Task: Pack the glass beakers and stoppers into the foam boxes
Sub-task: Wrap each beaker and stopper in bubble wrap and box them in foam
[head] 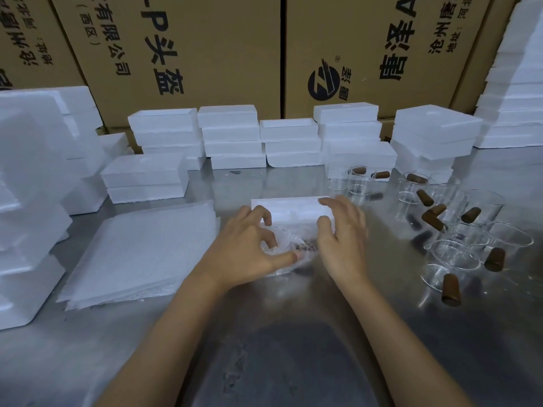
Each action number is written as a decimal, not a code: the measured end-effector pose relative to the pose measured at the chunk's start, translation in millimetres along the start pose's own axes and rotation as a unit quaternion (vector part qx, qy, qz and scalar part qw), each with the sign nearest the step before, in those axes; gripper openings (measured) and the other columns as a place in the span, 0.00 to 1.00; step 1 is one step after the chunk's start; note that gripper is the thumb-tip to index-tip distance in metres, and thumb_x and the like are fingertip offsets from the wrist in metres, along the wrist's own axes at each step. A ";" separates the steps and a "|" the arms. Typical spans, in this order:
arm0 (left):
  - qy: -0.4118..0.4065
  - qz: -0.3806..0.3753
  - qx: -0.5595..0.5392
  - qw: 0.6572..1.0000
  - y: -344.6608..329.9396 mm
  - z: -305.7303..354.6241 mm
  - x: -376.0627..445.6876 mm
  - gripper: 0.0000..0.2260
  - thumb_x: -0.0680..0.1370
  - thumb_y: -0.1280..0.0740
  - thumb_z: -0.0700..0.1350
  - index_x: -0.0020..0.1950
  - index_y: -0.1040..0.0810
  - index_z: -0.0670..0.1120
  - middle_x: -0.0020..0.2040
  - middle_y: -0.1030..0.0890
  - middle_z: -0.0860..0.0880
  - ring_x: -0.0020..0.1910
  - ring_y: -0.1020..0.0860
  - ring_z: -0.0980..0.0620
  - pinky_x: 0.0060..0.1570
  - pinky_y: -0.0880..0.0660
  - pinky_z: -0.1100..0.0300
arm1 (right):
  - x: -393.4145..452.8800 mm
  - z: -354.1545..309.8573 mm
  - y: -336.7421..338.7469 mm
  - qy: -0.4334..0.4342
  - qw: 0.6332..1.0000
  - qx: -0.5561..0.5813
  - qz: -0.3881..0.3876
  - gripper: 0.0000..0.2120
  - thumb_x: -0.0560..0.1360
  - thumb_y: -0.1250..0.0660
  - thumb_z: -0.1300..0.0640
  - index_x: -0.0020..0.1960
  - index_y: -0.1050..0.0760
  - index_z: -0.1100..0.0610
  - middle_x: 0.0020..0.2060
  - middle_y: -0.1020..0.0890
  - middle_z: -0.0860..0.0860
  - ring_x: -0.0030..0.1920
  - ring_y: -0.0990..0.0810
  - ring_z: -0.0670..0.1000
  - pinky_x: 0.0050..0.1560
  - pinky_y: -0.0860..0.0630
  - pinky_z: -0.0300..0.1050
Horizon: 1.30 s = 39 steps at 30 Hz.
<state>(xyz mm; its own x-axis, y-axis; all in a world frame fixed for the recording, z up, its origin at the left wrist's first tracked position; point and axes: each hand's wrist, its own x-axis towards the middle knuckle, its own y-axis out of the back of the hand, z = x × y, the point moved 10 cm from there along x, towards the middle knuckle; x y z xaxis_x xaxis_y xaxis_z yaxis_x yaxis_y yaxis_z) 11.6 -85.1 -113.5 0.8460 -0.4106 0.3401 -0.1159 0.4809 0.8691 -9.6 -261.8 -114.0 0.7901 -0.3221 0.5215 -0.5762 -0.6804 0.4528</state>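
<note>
On the counter [293,333], the wrapped beaker [289,249] is pinched by the left hand [249,248]; the right hand [342,230], fingers apart, should be kept steadying it toward the foam box [289,208]

steel table [293,348], printed cardboard cartons [220,54] behind

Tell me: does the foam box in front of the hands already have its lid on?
No. The foam box lies open-topped beyond both hands, its hollow showing, and no lid covers it.

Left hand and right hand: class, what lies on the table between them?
In the head view, a crinkled clear wrap bundle with something dark inside lies between the left hand and right hand, just before an open foam box.
</note>
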 end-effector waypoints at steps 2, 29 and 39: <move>-0.008 -0.025 0.009 1.000 -8.0 -0.7 -0.1 0.21 0.66 0.32 0.71 0.42 0.20 0.54 0.51 0.32 0.59 0.52 0.31 0.58 0.50 0.33 0.67 | 3.9 20.5 -4.2 -0.043 0.998 -0.025 -0.030 0.21 0.75 0.45 0.52 0.64 0.23 0.53 0.69 0.27 0.51 0.73 0.37 0.53 0.73 0.43 0.48; 0.033 0.095 -0.054 0.993 13.7 -26.3 -0.1 0.16 0.79 0.33 0.51 0.65 0.28 0.49 0.66 0.29 0.52 0.64 0.28 0.50 0.65 0.36 0.53 | -6.4 25.9 -42.6 -0.100 0.976 0.048 -0.188 0.07 0.70 0.28 0.54 0.41 0.26 0.52 0.62 0.29 0.43 0.67 0.32 0.47 0.69 0.35 0.49; 0.058 0.073 0.067 0.993 7.0 -22.3 -0.9 0.23 0.75 0.43 0.58 0.64 0.23 0.50 0.67 0.29 0.49 0.65 0.31 0.48 0.63 0.41 0.56 | -8.8 26.6 -42.5 -0.116 0.975 0.037 -0.184 0.11 0.62 0.35 0.45 0.38 0.27 0.51 0.59 0.31 0.40 0.62 0.32 0.44 0.59 0.34 0.44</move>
<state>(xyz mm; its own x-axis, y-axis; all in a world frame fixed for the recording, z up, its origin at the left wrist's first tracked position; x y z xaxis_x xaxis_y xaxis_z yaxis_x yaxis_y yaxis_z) 21.6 -64.1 -115.7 0.8687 -0.2479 0.4288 -0.3029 0.4190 0.8560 13.5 -247.6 -157.0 0.9714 -0.1820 0.1527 -0.2356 -0.8211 0.5199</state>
